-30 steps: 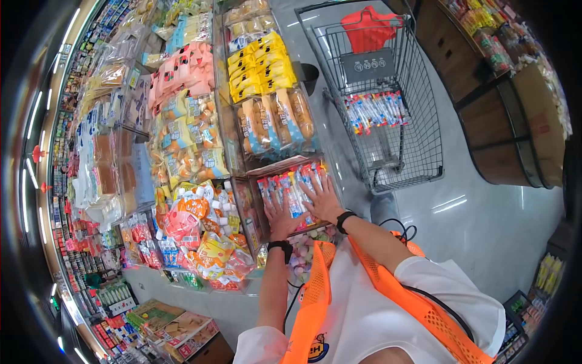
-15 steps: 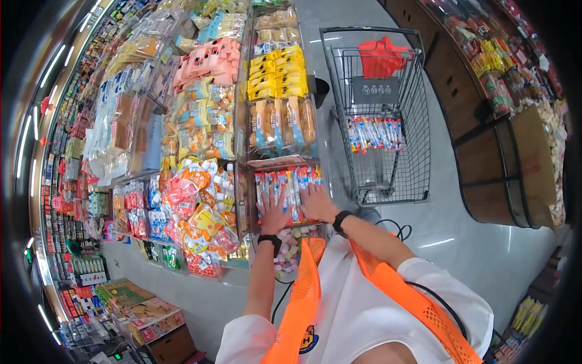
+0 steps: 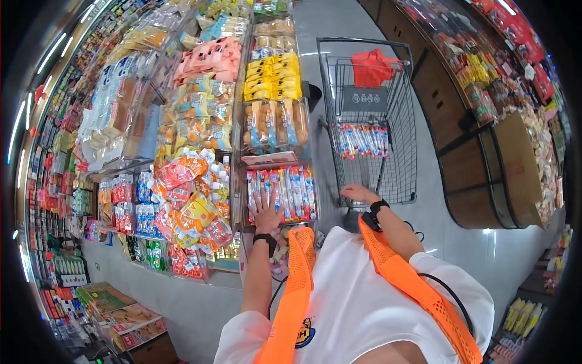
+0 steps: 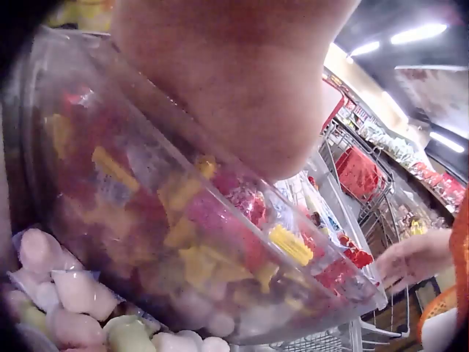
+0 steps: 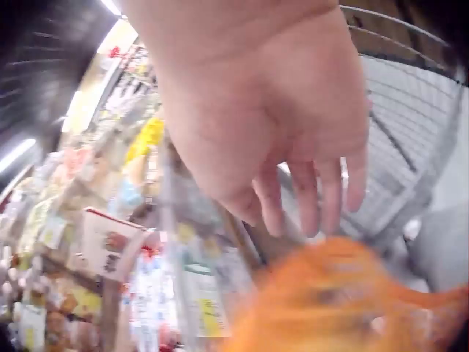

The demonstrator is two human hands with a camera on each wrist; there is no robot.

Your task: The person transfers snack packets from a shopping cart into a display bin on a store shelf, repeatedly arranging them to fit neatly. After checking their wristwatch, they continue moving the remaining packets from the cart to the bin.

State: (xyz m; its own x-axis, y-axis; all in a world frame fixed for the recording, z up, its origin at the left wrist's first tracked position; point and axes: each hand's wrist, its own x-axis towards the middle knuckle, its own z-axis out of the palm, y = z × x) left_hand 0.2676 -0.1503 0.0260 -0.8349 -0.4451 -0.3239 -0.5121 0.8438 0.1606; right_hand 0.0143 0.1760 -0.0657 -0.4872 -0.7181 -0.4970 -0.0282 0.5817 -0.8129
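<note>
Several slim red, white and blue wrapped sticks point(image 3: 295, 193) lie side by side in a clear-walled bin in the head view. My left hand point(image 3: 265, 213) rests on the left part of them, fingers spread and fairly straight. In the left wrist view, the palm point(image 4: 234, 81) is above the bin's clear front wall point(image 4: 183, 176). My right hand point(image 3: 359, 193) is away from the bin, by the near end of the shopping cart point(image 3: 362, 97). Its fingers point(image 5: 308, 198) hang loosely with nothing in them in the right wrist view. Similar sticks point(image 3: 364, 141) lie in the cart.
Left of the bin are heaped orange and yellow pouches point(image 3: 194, 188). Packaged bread rolls point(image 3: 273, 121) and yellow packs point(image 3: 273, 76) stand beyond it. Pastel wrapped cups point(image 4: 80, 293) lie below its front. A red bag point(image 3: 373, 67) hangs in the cart; a wooden display point(image 3: 467, 164) stands right.
My right hand has left the sticks and swung right toward the cart. My left hand stays on the left part of the bin.
</note>
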